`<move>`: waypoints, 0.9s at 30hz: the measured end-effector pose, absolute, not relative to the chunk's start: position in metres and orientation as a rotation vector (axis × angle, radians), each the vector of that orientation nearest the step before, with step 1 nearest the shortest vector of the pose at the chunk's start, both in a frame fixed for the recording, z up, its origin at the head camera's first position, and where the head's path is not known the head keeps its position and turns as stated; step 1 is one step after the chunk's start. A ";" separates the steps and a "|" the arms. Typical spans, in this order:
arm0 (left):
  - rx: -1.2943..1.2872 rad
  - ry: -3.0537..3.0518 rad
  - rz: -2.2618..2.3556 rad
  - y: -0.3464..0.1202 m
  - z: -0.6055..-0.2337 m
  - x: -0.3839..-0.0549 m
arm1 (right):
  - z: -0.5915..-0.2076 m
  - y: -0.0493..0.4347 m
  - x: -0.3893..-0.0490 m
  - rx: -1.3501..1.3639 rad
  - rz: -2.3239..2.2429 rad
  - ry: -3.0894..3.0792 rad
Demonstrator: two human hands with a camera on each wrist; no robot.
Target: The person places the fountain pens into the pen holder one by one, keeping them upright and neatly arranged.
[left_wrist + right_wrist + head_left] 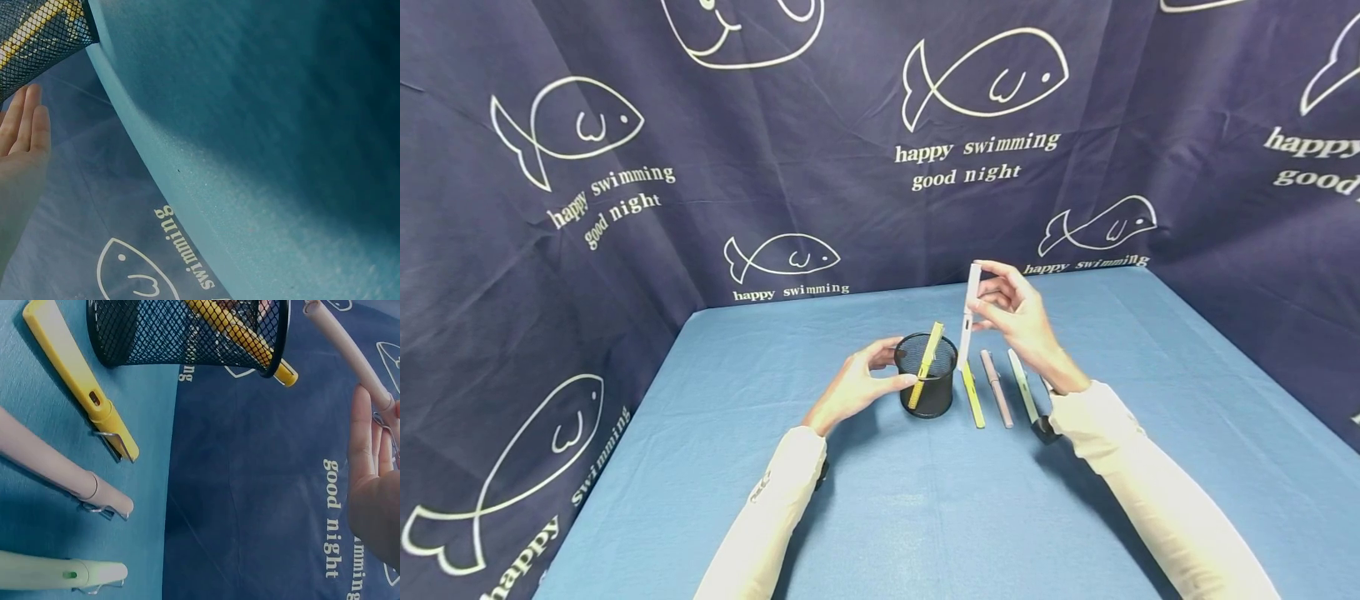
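Observation:
My left hand (pixel 859 380) holds a black mesh pen holder (pixel 936 398), thumb at the front and fingers round its left side. Inside it a yellow pen (pixel 931 348) leans, its upper end above the rim. My right hand (pixel 1021 315) pinches a pale pink pen (pixel 966 333) by its upper part. That pen hangs nearly upright just right of the holder, its lower end near rim height. In the right wrist view the held pen (pixel 350 350) is apart from the mesh, with its clip beside the fingers (pixel 361 434).
Right of the holder, a second yellow pen (pixel 973 398), a dusty pink pen (pixel 997 392) and a light green pen (pixel 1022 385) lie side by side on the blue tablecloth (pixel 895 517). My right wrist partly covers something pale beyond them. A dark fish-print curtain (pixel 865 183) stands behind.

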State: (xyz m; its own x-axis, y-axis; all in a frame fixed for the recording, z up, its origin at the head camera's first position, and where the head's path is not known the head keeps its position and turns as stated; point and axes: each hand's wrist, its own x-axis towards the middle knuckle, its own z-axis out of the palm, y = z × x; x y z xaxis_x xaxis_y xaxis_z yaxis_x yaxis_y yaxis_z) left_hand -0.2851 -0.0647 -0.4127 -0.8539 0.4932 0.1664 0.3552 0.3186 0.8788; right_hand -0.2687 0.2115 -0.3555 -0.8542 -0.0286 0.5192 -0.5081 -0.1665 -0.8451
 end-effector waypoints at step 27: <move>0.805 2.425 1.583 -0.065 -0.412 -0.285 | -0.371 0.195 -0.273 0.591 1.923 -1.928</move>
State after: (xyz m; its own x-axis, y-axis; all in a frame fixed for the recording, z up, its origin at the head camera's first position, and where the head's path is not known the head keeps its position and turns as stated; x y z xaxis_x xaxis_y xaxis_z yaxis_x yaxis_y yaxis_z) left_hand -0.2848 -0.0649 -0.4122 -0.8481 0.5014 0.1715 0.3589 0.3052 0.8821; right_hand -0.2726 0.1953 -0.3706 -0.8504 -0.0443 0.5242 -0.5243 -0.0104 -0.8515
